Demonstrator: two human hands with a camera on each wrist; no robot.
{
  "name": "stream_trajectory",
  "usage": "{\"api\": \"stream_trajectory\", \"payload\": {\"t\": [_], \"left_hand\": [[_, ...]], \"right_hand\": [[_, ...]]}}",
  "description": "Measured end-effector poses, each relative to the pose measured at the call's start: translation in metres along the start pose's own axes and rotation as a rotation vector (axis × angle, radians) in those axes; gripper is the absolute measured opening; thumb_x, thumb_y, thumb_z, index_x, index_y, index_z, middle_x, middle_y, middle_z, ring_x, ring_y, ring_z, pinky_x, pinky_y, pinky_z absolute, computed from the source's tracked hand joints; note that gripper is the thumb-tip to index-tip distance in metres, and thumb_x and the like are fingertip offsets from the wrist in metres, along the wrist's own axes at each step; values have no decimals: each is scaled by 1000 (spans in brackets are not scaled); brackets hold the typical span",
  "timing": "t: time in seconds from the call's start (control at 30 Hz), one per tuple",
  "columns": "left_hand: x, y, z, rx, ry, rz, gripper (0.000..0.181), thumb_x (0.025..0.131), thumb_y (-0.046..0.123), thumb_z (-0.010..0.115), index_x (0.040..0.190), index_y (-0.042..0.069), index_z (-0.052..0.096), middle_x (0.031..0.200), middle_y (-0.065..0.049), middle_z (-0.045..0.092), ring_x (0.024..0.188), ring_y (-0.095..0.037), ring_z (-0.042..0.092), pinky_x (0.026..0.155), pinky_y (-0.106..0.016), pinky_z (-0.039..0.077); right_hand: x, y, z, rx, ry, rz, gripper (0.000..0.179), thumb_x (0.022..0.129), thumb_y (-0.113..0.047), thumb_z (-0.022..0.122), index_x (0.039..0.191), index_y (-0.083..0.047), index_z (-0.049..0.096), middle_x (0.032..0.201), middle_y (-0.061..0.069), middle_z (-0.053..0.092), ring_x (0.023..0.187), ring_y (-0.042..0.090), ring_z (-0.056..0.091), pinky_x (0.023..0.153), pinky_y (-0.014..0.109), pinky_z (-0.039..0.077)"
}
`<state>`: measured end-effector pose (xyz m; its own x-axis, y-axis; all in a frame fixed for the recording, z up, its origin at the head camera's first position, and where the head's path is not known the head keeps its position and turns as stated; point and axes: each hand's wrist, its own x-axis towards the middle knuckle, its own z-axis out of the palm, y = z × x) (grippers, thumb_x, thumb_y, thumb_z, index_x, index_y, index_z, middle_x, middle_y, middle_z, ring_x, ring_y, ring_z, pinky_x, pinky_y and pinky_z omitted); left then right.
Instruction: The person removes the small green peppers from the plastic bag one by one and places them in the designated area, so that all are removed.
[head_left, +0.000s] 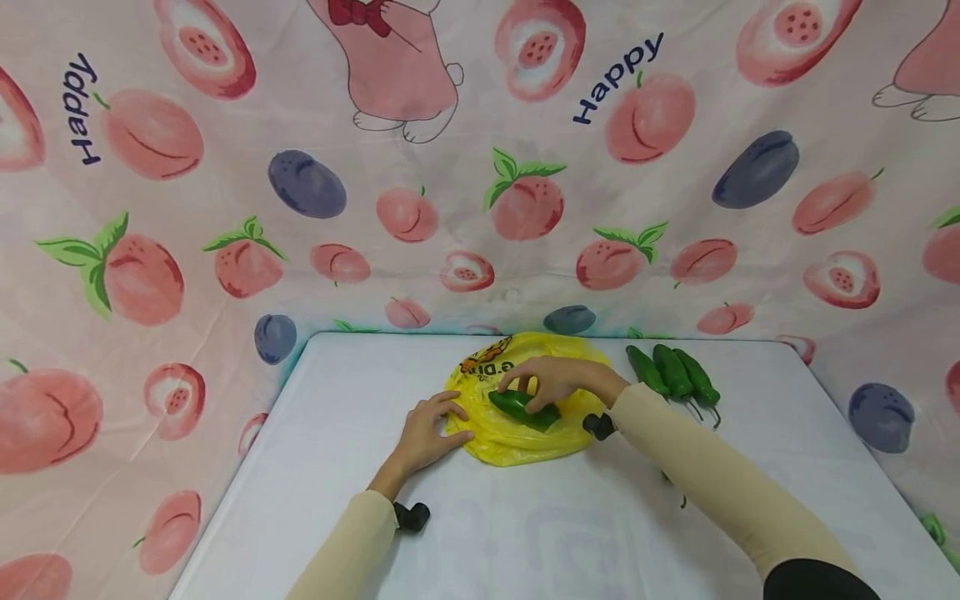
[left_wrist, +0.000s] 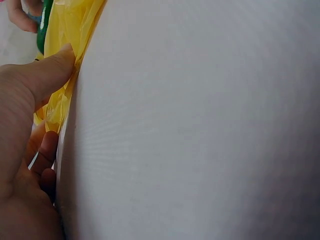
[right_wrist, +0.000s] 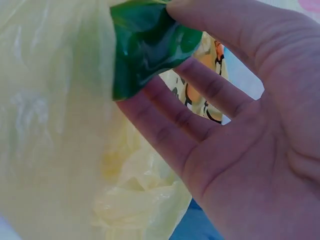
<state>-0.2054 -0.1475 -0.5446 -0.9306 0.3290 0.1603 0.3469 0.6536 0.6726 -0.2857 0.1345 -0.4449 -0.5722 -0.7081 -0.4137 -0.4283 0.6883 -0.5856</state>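
Note:
In the head view my right hand [head_left: 558,380] grips a green pepper [head_left: 517,407] over the yellow plastic bag [head_left: 517,450]. The right wrist view shows the glossy pepper [right_wrist: 142,47] between thumb and fingers, its far end behind the bag's pale yellow film [right_wrist: 55,125]. My left hand [head_left: 424,435] is at the left side of the bag. In the left wrist view its thumb [left_wrist: 57,65] lies on the bag's gathered edge [left_wrist: 67,95], with the other fingers on the opposite side, pinching the plastic.
Three green peppers [head_left: 672,372] lie side by side at the back right of the white table [head_left: 315,375], stems toward me. Thin dark stems [head_left: 683,502] show beneath my right forearm. A fruit-print cloth [head_left: 465,217] hangs behind and around the table.

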Motion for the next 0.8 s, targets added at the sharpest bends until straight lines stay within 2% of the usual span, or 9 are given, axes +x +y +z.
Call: {"api": "stream_trajectory", "payload": {"t": [0.17, 0.37, 0.6, 0.8], "left_hand": [[0, -1, -1, -4, 4, 15, 22, 87, 33, 84, 101, 20, 72, 147, -9, 57, 134, -38, 50, 107, -62, 33], [0, -1, -1, -16, 3, 20, 22, 86, 32, 85, 101, 20, 73, 146, -9, 57, 133, -38, 51, 106, -62, 33], [0, -1, 0, -8, 7, 36, 23, 87, 33, 84, 102, 19, 72, 147, -10, 57, 132, -39, 50, 104, -62, 34], [0, -2, 0, 0, 8, 42, 23, 88, 33, 83, 102, 20, 72, 147, -10, 57, 132, -38, 51, 104, -62, 35]], "right_hand": [[-1, -1, -5, 5, 63, -21, 47, 94, -12, 75, 137, -26, 63, 137, 5, 58, 116, 25, 60, 91, 36, 56], [-4, -2, -7, 23, 143, -65, 47, 94, -10, 75, 139, -19, 63, 141, 5, 57, 119, 25, 59, 94, 36, 54], [-6, -3, -8, 53, 228, -81, 49, 94, -11, 75, 141, -17, 61, 136, 8, 60, 117, 27, 59, 91, 34, 56], [-8, -3, -8, 84, 294, -79, 52, 95, -14, 75, 144, -17, 57, 133, 12, 60, 105, 27, 66, 82, 32, 58]]}}
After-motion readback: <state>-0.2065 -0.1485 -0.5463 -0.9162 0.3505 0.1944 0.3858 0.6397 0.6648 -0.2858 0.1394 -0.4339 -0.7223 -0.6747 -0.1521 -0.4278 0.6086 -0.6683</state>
